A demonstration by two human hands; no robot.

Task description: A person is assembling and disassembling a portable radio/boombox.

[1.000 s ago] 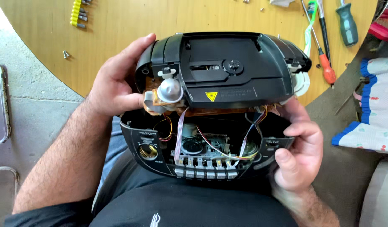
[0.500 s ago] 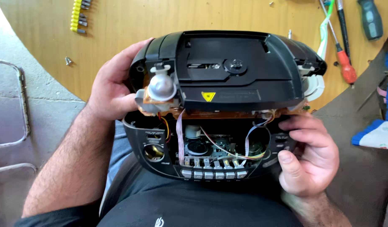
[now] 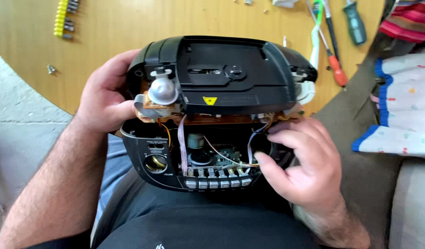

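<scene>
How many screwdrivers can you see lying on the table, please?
3, all at the table's top right: a green-white one, a red-handled one, a dark green one. Others may lie out of frame.

table: round wooden top [image 3: 129, 32], beyond my hands
bit strip: yellow holder [image 3: 61, 18], far left of my left grip
screw: loose [image 3: 51, 69], just left
screwdrivers: green-handled [image 3: 355, 23] and red-handled [image 3: 337, 69], beyond my right

The opened radio player [image 3: 221, 87] is matt black plastic, its upper shell smooth, with a dull grey plastic knob [image 3: 162, 91] on a brown circuit board [image 3: 212, 121]. Beyond the player, the tabletop [image 3: 129, 27] is smooth, lightly glossy wood. Right of the player lie plastic-handled screwdrivers [image 3: 334, 64] with metal shafts, and soft printed cloth [image 3: 401, 115].
</scene>
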